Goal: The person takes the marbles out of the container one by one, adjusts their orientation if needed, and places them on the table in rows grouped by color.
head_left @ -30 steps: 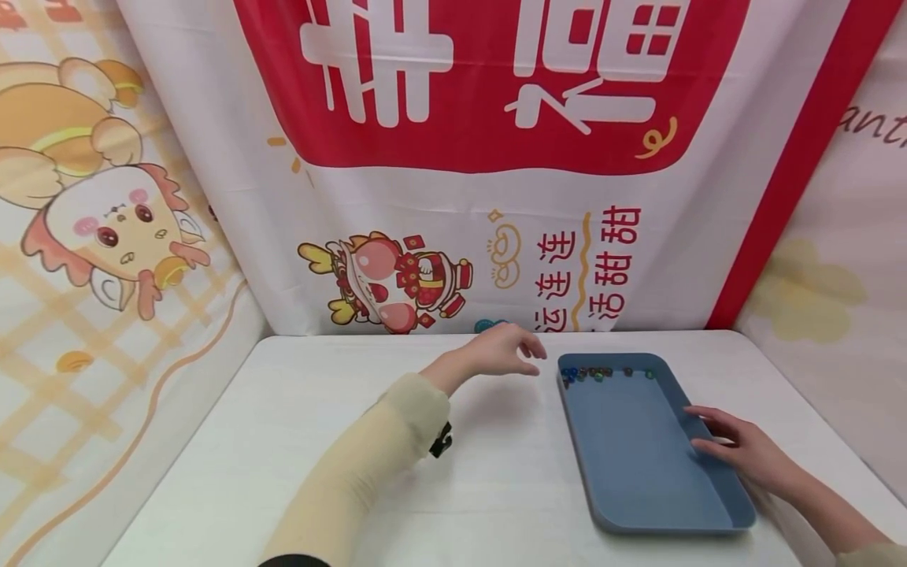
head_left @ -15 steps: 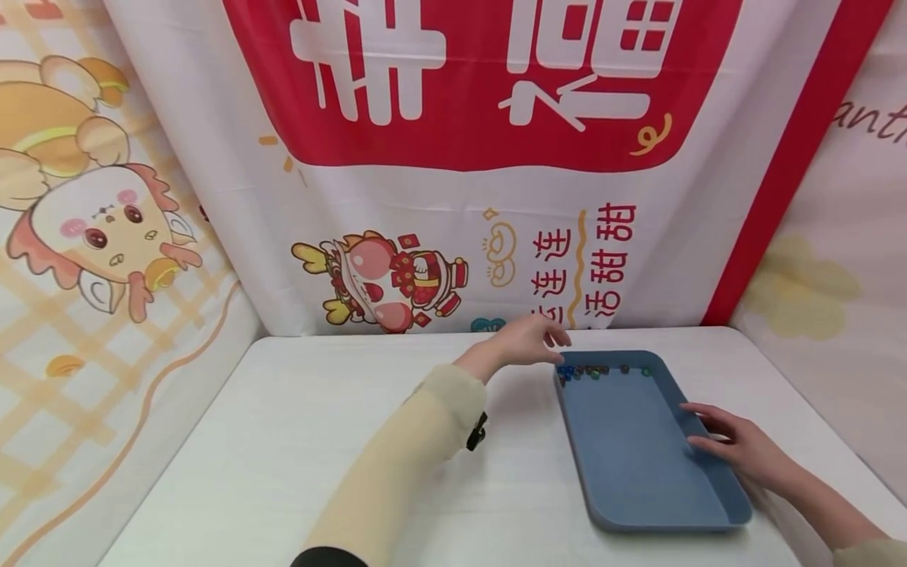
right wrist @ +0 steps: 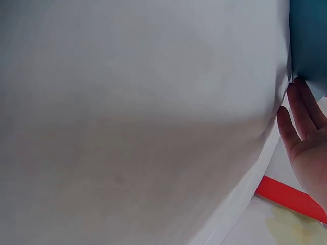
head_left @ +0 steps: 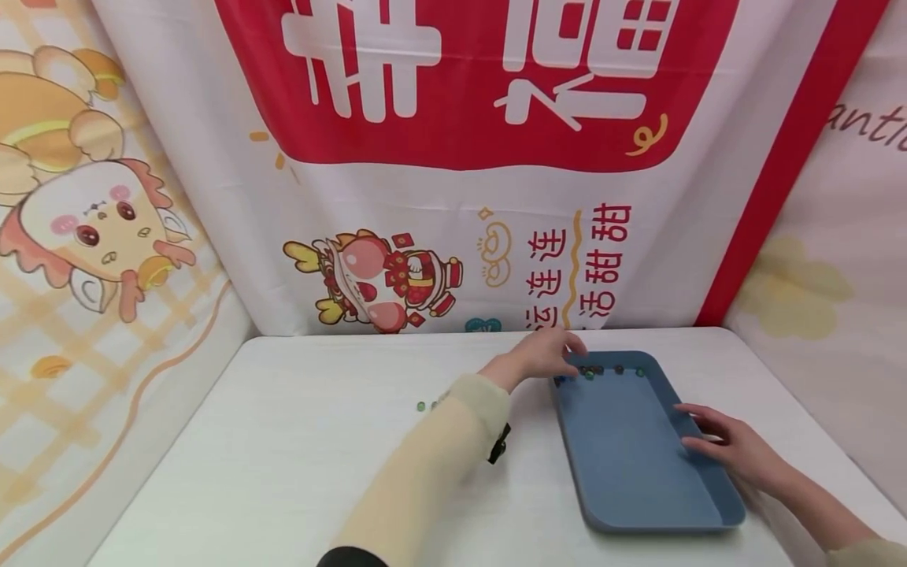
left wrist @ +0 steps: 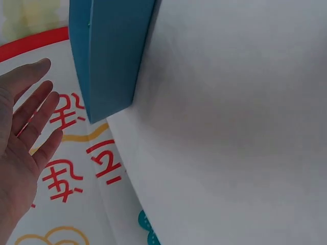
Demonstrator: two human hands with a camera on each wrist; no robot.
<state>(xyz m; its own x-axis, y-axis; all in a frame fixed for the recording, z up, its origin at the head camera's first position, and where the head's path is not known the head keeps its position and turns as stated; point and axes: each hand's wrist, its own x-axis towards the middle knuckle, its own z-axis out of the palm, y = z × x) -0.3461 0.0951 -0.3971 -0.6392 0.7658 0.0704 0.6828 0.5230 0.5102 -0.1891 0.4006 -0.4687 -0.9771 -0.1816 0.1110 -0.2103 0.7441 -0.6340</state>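
Note:
A blue rectangular tray (head_left: 631, 472) stands on the white table's right side. Several small glass marbles (head_left: 598, 370) lie along its far end. Above the tray's far left corner is my left hand (head_left: 542, 352), fingers relaxed and slightly bent, hiding some of the marbles. In the left wrist view its palm and fingers (left wrist: 42, 148) show nothing held. My right hand (head_left: 737, 453) holds the tray's right rim, thumb reaching over the inside. The right wrist view shows the other fingers (right wrist: 302, 115) against the outer wall. Two green marbles (head_left: 421, 406) are on the table beside my left sleeve.
A white cloth covers the table (head_left: 298, 441). Behind it hangs a white and red banner (head_left: 468, 142) with characters and a cartoon figure. Patterned cloths (head_left: 92, 197) hang at both sides. My left sleeve (head_left: 425, 465) lies across the middle of the table.
My left hand has moved right, from beside the tray to over its far left corner. Two green marbles now show beside my left sleeve. The right hand keeps its place on the tray.

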